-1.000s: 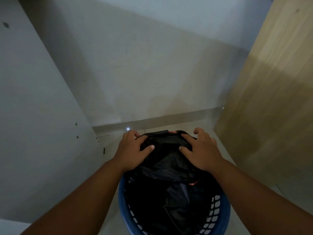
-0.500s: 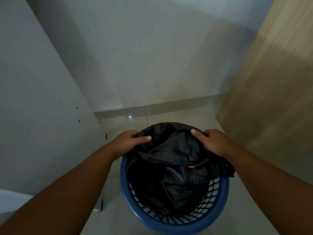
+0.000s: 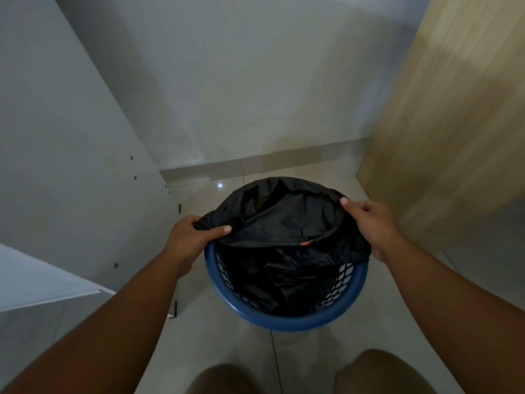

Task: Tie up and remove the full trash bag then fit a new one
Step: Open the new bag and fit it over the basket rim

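Taking the blue basket [image 3: 287,317] as the landmark and reading left to right: the left hand [image 3: 189,237] sits at the basket's left rim, thumb and fingers pinched shut on a fold of the black trash bag [image 3: 284,223]. A second ago both hands were bunched close together over the far side of the bag's mouth; since then they have drawn apart to opposite sides, and the bag's mouth has spread with them. The bag itself lies inside the basket, its far edge now draped over the basket's far rim, its near part still slumped down against the lattice wall, with a small orange-red bit showing near the middle. At the basket's right rim, the right hand [image 3: 369,226] is clamped on the bag's edge, thumb on top. This looks like a liner being opened and stretched over the rim, so the near side probably still needs pulling over.
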The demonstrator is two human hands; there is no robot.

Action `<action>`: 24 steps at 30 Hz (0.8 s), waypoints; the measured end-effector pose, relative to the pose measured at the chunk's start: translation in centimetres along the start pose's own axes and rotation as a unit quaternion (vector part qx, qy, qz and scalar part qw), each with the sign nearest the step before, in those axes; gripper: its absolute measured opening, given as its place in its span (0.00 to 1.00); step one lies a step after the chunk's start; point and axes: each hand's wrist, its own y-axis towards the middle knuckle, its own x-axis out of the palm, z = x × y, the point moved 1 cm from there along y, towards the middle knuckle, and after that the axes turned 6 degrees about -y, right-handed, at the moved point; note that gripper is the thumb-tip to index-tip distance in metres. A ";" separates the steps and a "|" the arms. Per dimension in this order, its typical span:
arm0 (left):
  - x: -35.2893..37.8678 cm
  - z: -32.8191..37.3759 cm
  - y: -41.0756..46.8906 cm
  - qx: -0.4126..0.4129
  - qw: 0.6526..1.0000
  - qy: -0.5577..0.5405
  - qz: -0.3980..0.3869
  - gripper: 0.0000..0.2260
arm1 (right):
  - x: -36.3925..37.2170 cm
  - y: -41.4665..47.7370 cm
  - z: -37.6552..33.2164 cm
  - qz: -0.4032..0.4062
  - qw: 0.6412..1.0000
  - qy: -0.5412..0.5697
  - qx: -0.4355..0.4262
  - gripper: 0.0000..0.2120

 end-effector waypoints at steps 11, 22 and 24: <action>1.6 1.6 -1.5 -0.037 0.995 -0.091 -0.004 0.16 | -1.2 -0.7 -0.1 -0.005 0.999 -0.003 -0.048 0.11; 2.8 2.5 -0.6 0.005 0.999 -0.046 -0.004 0.16 | -1.0 0.7 1.2 0.028 0.999 -0.029 -0.013 0.17; 2.7 2.2 -0.6 -0.009 1.000 -0.015 -0.022 0.17 | -1.0 0.7 1.8 0.028 0.997 -0.072 0.031 0.27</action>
